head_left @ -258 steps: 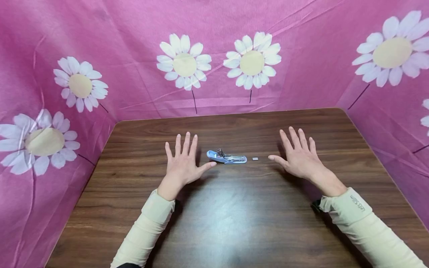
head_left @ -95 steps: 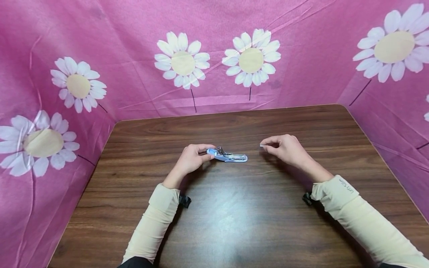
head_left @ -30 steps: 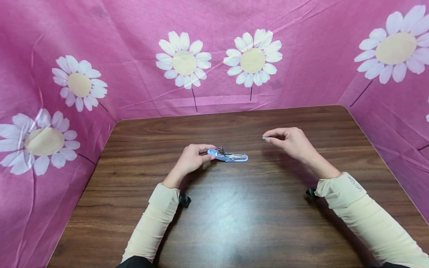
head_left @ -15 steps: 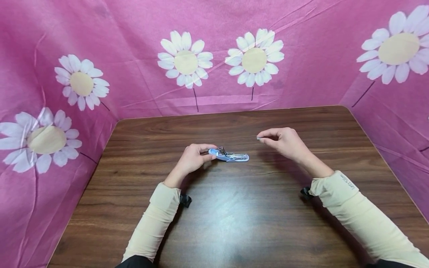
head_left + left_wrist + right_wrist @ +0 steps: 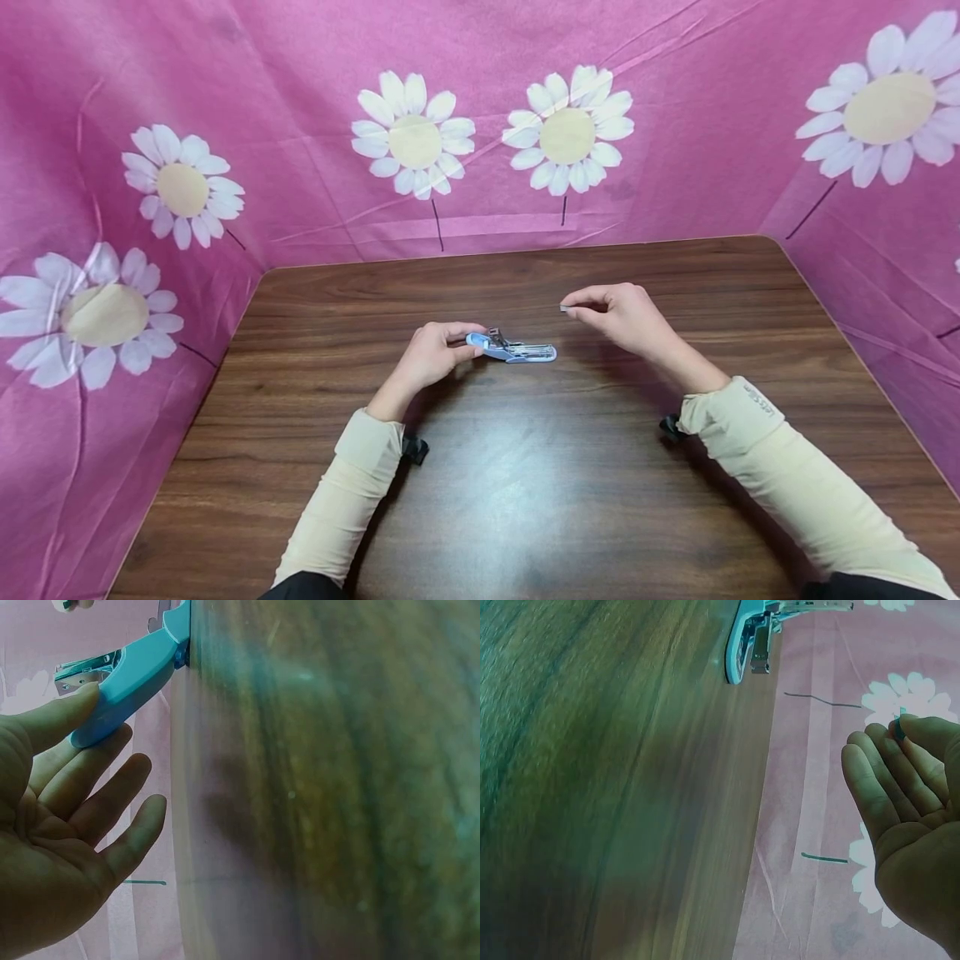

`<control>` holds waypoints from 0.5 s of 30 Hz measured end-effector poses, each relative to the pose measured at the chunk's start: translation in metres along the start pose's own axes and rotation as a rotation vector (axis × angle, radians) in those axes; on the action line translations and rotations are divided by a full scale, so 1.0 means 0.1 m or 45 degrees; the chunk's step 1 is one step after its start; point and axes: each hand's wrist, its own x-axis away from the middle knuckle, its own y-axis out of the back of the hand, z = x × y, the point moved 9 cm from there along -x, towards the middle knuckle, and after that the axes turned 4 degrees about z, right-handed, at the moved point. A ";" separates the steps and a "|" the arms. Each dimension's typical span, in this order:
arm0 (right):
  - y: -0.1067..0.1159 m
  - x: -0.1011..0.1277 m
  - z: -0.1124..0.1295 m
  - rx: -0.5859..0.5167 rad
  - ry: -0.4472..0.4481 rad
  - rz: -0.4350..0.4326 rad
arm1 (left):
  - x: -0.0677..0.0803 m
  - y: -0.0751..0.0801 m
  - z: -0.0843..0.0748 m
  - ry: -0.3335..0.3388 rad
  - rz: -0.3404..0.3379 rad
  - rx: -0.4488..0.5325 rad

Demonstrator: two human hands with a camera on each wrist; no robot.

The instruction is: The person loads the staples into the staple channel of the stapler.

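A pink cloth [image 5: 300,125] printed with large white daisies [image 5: 414,142] hangs around the back and both sides of a dark brown wood-grain table [image 5: 480,500]. Two forearms in pale cream sleeves reach in from the bottom corners, angled toward each other: the left sleeve [image 5: 330,500] and the right sleeve [image 5: 810,492], which has dark lettering on its cuff.

The left hand [image 5: 431,357] bends inward low over the table, its thumb and nearest fingers pinching one end of a light blue stapler [image 5: 528,354]; the ring and little fingers extend loosely away from it (clearest in the left wrist view). The right hand [image 5: 628,318] is raised above the table, wrist slanting inward, thumb and index finger pressed together on a small grey strip [image 5: 564,309], the other fingers stretched out side by side.

The stapler lies near the middle of the table, hinged apart with its metal inner parts showing; its held end slopes up off the wood, while the other part rests on it. Smallest of all, the strip is in the air, near the stapler but apart from it, beyond its right end.
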 end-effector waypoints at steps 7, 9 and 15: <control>-0.07 -0.02 0.04 -0.009 0.024 0.018 | -0.01 -0.01 0.01 0.000 0.011 0.002; -0.08 -0.03 0.04 -0.013 0.020 0.023 | -0.01 -0.01 0.00 -0.001 0.012 0.003; -0.13 -0.04 0.06 -0.035 0.005 0.031 | 0.00 0.00 -0.01 0.007 0.012 0.003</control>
